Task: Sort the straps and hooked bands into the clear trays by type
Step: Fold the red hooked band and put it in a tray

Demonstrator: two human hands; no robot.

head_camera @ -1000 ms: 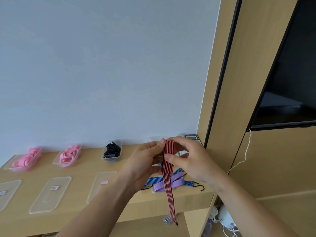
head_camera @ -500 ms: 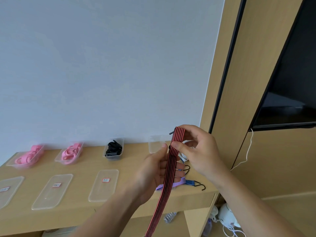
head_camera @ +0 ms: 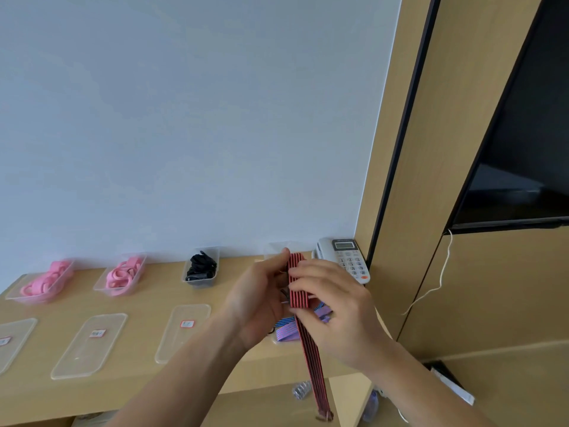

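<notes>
A red-and-black striped band [head_camera: 298, 283] is folded over between my left hand [head_camera: 258, 300] and my right hand [head_camera: 335, 306], both gripping it above the shelf's right end. Its long tail hangs down past the shelf edge to a hook at the bottom. Under my hands lie blue and purple striped hooked bands [head_camera: 288, 329]. Along the wall stand clear trays: two with pink straps [head_camera: 46, 280] [head_camera: 123, 274], one with black straps [head_camera: 201, 266], and one more [head_camera: 275, 249] mostly hidden by my fingers.
Three clear lids with small labels [head_camera: 89, 345] [head_camera: 184, 329] [head_camera: 12, 340] lie flat on the wooden shelf [head_camera: 138, 386]. A white desk phone [head_camera: 346, 258] sits at the back right corner. A wooden panel with a dark screen [head_camera: 523, 134] rises on the right.
Both hands have come lower and closer together over the shelf, and the band's top is now doubled over into a shorter fold. The tail hangs straighter.
</notes>
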